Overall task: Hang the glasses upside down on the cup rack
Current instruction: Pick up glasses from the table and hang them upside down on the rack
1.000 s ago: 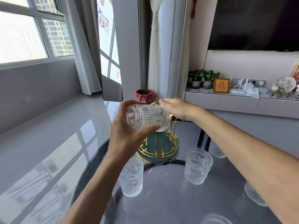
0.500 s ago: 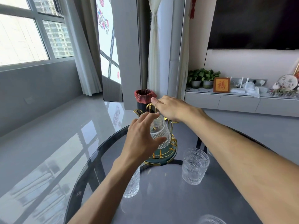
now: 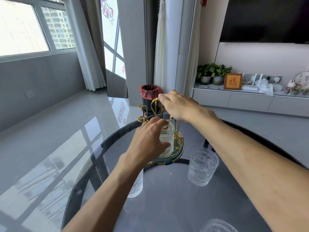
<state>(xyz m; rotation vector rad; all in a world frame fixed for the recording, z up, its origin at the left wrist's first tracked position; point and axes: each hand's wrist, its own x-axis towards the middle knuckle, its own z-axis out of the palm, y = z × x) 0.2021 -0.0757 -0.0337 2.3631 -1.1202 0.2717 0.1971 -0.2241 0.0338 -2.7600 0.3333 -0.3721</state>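
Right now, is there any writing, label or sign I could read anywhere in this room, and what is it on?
"福": one red character on the small orange wood-framed plaque on the grey shelf.
Round stamped mark near the edge of the round dark glass table: too small to read.
Dark characters on the round white decorative plate at far right: too blurred to read.
Red paper decorations on the window pane: patterns, no legible text.

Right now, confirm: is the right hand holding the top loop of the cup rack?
Yes. The right hand grips the gold top loop of the cup rack, steadying it.
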